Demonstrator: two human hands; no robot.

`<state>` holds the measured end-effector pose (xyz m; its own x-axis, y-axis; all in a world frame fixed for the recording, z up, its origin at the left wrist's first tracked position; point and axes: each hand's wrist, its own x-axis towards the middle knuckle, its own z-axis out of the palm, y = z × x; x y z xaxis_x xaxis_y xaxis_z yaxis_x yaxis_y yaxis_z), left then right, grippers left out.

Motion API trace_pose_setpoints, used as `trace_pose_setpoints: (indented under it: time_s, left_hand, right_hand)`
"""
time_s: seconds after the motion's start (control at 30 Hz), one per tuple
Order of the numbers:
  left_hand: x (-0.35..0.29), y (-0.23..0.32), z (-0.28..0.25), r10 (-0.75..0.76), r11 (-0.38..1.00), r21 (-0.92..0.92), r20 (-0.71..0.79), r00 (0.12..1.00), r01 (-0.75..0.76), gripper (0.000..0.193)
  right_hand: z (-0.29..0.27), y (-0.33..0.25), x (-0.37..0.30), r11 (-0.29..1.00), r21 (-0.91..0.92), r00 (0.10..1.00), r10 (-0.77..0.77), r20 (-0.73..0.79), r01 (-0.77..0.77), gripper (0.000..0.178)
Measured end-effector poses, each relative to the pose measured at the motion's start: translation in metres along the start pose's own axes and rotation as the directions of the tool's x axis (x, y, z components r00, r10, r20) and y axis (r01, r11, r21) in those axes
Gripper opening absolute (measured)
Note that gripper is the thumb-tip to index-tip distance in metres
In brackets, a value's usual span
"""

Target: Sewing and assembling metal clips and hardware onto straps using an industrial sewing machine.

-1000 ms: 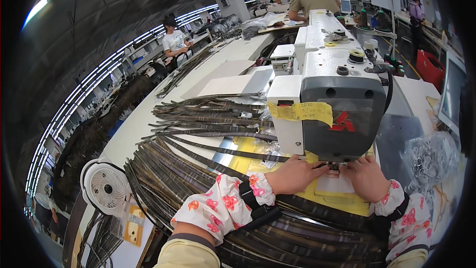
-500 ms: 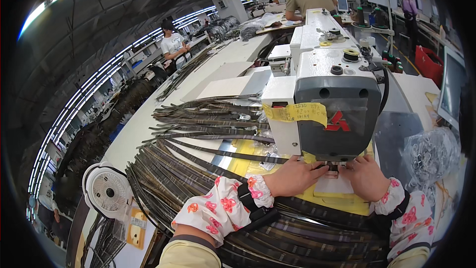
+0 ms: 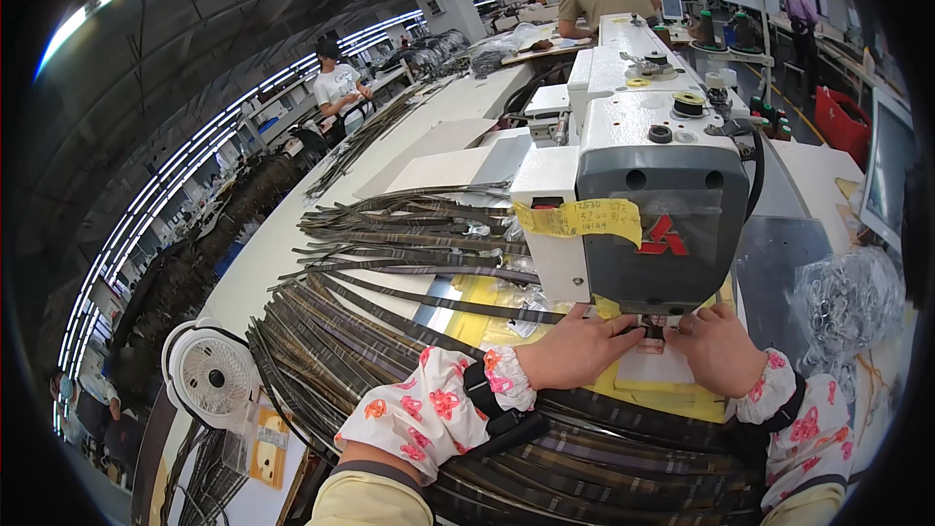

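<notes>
My left hand (image 3: pixel 577 351) and my right hand (image 3: pixel 719 351) reach in under the head of a grey and white sewing machine (image 3: pixel 654 205), one on each side of its small clamp (image 3: pixel 652 334). The fingers of both are closed and pointed inward at the clamp. What they pinch is small and mostly hidden by the fingertips. A dark patterned strap (image 3: pixel 487 310) runs from the left up to behind my left hand. Many more dark striped straps (image 3: pixel 604 458) lie in a thick layer beneath my wrists and forearms.
Fanned strap bundles (image 3: pixel 321 331) spread over the white table (image 3: pixel 282 248) at left, beside a small white fan (image 3: pixel 216 375). A clear plastic bag of metal parts (image 3: pixel 847 307) sits at right, near a screen (image 3: pixel 888 175). Other people (image 3: pixel 341 88) work farther back.
Both hands stay almost still at the clamp. The view shifts very slightly, and the person at far left back has lowered their arms a little.
</notes>
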<state>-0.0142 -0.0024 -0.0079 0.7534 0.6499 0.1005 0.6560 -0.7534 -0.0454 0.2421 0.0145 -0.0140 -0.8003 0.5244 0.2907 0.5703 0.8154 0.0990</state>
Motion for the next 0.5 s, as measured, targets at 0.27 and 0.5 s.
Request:
trace_pose_setpoints:
  time_s: [0.27,0.5]
  left_hand:
    - [-0.0003,-0.001,-0.0013,0.006,1.0,-0.021,0.01,1.0,-0.005,0.068]
    - [-0.0012,-0.004,0.0032,0.006,1.0,-0.003,0.006,1.0,-0.006,0.072]
  right_hand:
    - [0.0029,-0.0003,0.0,1.0,0.003,0.999,0.004,-0.033,-0.003,0.034]
    - [0.0051,0.0004,-0.0011,1.0,0.012,1.0,0.009,-0.028,-0.009,0.036]
